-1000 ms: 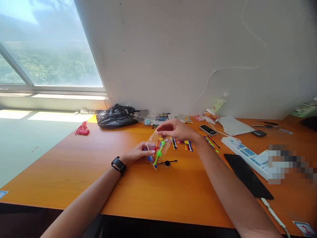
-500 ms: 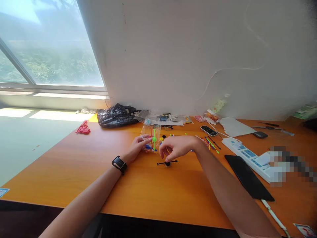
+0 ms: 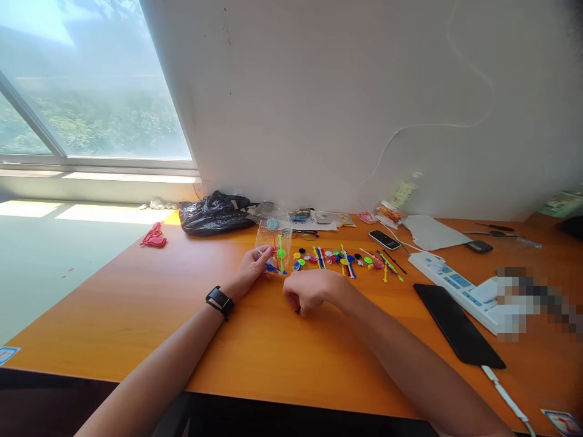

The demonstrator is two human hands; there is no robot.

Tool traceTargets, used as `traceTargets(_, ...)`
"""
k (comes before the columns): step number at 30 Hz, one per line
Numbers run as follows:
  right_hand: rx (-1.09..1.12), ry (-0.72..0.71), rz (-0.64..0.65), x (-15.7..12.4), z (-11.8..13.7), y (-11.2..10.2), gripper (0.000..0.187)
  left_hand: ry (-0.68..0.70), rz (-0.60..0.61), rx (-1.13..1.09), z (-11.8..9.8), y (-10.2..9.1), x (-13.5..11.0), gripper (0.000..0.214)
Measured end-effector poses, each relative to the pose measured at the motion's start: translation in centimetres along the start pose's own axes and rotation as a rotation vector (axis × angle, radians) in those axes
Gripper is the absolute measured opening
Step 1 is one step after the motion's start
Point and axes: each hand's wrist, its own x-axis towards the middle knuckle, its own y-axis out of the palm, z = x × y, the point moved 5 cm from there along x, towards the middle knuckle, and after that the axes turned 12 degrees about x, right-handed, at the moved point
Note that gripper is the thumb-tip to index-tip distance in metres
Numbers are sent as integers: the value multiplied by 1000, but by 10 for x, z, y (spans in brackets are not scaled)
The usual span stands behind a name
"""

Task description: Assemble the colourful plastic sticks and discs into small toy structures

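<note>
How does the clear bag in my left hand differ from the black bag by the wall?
The clear bag is see-through, showing coloured pieces inside; the black bag is opaque. The left hand holds the clear bag upright; the black bag lies crumpled on the table, untouched. The clear bag looks smaller than the black bag. Both are thin plastic.

Bright daylight from window (image 3: 91, 91) at left; glass hazy, washed out. Sun patch on floor (image 3: 104, 212). Wall (image 3: 341, 91) evenly lit. Counter (image 3: 273, 352) glossy, soft sheen, faint shadows. Clear bag (image 3: 273, 240) in left hand (image 3: 252, 270) glints. Right hand (image 3: 310, 291) sharp. Edges bowed, corners blurred; pixelated patch (image 3: 532, 300) at right.
</note>
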Motion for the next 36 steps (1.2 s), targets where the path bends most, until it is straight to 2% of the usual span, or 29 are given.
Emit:
traceTargets(3,-9,-4,21,3,0,2,14,-21,-42,2,8,-3,2,71)
traceTargets(6,20,-89,-16,-4,8,-7,10,-21,-54,20,9,-5,0,81)
traceTargets(9,137,-284,-67,-25,22,-24,5,-31,-46,30,6,-5,-3,84)
traceTargets(12,394,-524,-130,-57,35,-48,10,-44,42,0,5,0,-5,87)
traceTargets(15,634,-601,-406,-86,31,-77,25,-53,159,-43,10,7,-5,92)
traceTargets(20,832,-603,-1010,-115,-2,-114,23,-29,189,8,17,9,-5,94)
traceTargets(23,856,-603,-1215,-118,-17,-121,26,23,247,57,11,12,-7,86)
traceTargets(25,826,-554,-1223,-114,-23,-121,27,68,286,84,6,13,-8,79)
traceTargets(29,707,-422,-1071,-99,-21,-114,27,127,336,126,0,15,-9,65)
traceTargets(33,600,-387,-930,-89,-16,-106,23,138,355,138,0,17,-8,59)
traceTargets(36,472,-382,-920,-86,-14,-104,17,153,365,149,1,18,-7,58)
